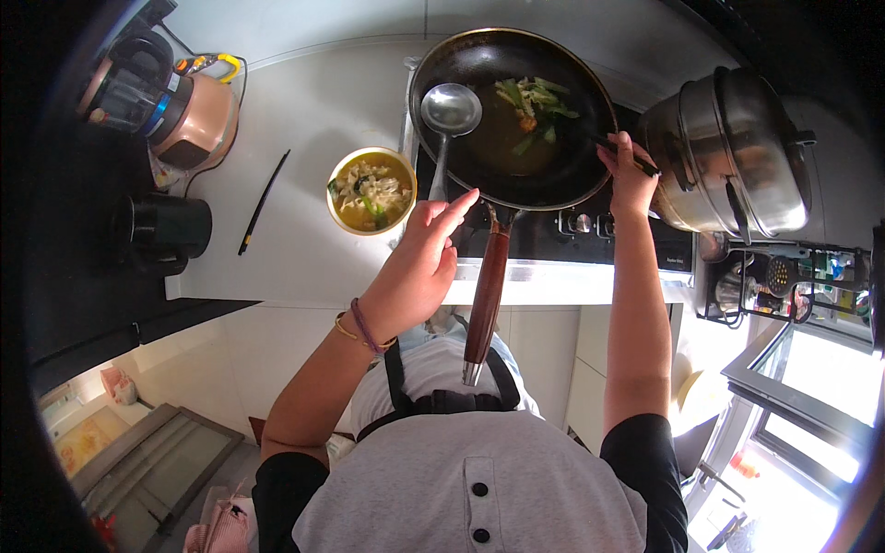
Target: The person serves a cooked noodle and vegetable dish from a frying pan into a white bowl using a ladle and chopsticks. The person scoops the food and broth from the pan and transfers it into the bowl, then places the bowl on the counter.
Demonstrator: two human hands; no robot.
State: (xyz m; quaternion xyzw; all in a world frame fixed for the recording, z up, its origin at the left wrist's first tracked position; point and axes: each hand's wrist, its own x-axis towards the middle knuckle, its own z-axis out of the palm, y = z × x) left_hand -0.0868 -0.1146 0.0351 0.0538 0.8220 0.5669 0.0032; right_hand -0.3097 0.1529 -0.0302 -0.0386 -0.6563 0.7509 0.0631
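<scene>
My left hand grips the handle of a metal ladle, with one finger stretched out. The ladle's bowl sits over the left side of a dark wok, and its lower handle is hidden by the hand. Inside the wok are cooked greens in a thin broth. At the wok's right rim, my right hand holds a black chopstick that points into the wok; its tip is hard to see. Left of the ladle stands a bowl of soup with pale pieces and greens.
The wok's wooden handle juts toward my body. A large steel steamer pot stands close to my right hand. Another black chopstick lies on the counter, near a blender and a black mug. A utensil rack is at right.
</scene>
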